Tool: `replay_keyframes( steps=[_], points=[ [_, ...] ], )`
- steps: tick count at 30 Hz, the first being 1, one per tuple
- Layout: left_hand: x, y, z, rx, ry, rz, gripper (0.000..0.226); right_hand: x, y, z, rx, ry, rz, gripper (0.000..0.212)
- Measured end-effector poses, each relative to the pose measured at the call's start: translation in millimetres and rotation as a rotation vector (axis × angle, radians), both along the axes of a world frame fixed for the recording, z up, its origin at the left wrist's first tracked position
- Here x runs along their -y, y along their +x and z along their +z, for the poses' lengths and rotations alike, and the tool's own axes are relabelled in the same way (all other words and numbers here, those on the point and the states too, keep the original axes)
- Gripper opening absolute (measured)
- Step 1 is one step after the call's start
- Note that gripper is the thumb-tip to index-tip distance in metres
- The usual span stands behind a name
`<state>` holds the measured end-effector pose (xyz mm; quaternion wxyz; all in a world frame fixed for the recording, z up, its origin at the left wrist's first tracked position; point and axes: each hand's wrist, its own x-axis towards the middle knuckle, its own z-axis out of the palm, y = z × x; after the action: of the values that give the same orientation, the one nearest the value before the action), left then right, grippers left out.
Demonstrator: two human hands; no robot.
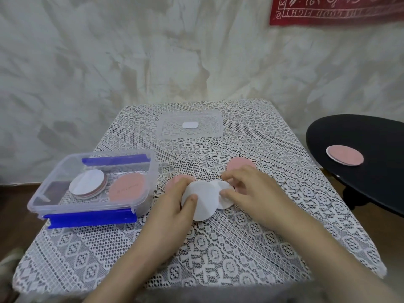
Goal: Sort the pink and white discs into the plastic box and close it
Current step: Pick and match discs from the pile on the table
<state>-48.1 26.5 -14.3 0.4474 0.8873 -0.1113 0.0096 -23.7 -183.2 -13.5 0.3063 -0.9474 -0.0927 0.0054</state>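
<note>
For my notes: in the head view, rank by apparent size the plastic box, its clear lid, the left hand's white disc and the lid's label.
1. plastic box
2. clear lid, looking small because farther away
3. white disc
4. label

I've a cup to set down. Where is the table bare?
Free: near strip of lace tablecloth below left hand and right hand; far-right corner beside flat clear lid. Crowded: centre, round white discs, pink discs; left, clear plastic box.

Left hand (175, 207), right hand (248, 191) close together (fingers (235, 176) curled).
</note>
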Motion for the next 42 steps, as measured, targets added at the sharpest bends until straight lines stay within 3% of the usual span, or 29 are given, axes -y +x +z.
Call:
replay_keyframes(
  steps=[3,8,14,23,27,32,36,39,42],
  points=[
    [-2,-1,2,-0.031,-0.026,0.019,0.023,-2,-1,3,-0.049,-0.160,-0.001,0.067],
    [-4,-2,4,-0.028,-0.014,0.021,0.022,-5,2,4,-0.055,-0.156,-0.013,0.054],
    [-4,-2,3,-0.016,0.009,0.007,0.019,-6,8,7,-0.101,-0.174,0.021,0.063],
    [-7,0,-2,-0.034,0.042,0.022,0.018,-2,24,0,0.014,0.114,-0.021,0.011],
    [-7,0,-3,-0.036,0.022,0.034,0.019,3,27,-7,0.083,0.167,-0.093,0.015],
    [-9,-1,-6,-0.033,-0.005,0.008,0.021,6,15,6,-0.107,0.577,-0.076,0.014],
    [-10,-10,-11,-0.034,-0.065,-0.055,0.020,-2,-17,5,-0.190,0.428,0.062,0.011],
    [-7,-21,-11,0.009,-0.077,-0.144,0.025,-16,-36,-4,-0.001,0.221,0.123,0.018],
    [-7,-26,-12,0.057,-0.011,-0.168,0.029,-23,-48,-7,0.114,0.141,0.139,0.012]
  ],
)
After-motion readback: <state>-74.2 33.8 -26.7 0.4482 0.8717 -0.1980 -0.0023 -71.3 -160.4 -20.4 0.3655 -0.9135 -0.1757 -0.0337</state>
